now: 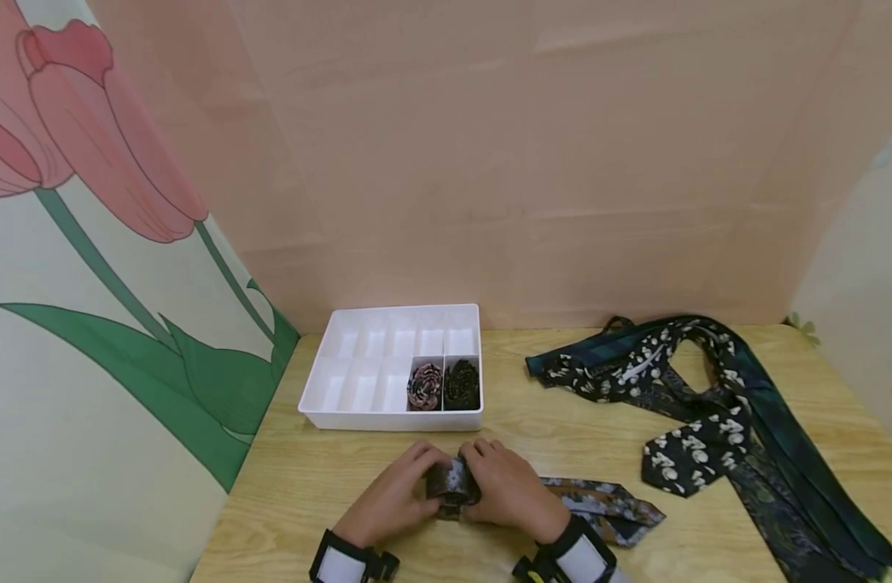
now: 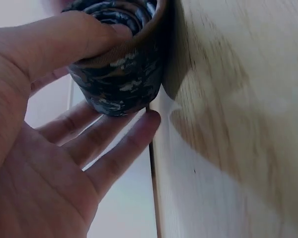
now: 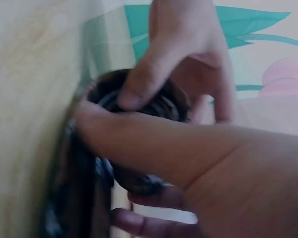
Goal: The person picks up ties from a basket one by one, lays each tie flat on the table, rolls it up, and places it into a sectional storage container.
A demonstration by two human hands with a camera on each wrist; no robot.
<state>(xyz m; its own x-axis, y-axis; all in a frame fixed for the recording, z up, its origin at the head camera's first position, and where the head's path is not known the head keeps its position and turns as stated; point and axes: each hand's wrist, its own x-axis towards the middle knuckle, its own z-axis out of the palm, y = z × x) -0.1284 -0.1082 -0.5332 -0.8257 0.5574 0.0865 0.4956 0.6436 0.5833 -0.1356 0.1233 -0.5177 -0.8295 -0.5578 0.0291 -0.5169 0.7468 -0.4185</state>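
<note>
A dark patterned necktie [image 1: 451, 483], partly wound into a thick coil, is between both hands at the front of the table. Its loose end [image 1: 606, 506] trails off to the right beyond the right wrist. The left hand [image 1: 405, 490] grips the coil from the left; in the left wrist view its thumb presses on the wound layers of the roll [image 2: 121, 82], with several fingers beneath. From the right, the right hand [image 1: 507, 490] holds the same coil. The right wrist view shows its thumb [image 3: 134, 134] across the roll, slightly blurred.
Behind the hands stands a white compartment tray [image 1: 387, 421]. Two front-right compartments hold a pinkish rolled tie [image 1: 424, 387] and a dark rolled tie [image 1: 462, 385]. Several unrolled ties, one black with white flowers [image 1: 697, 453], one dark green [image 1: 795, 441], lie heaped on the right.
</note>
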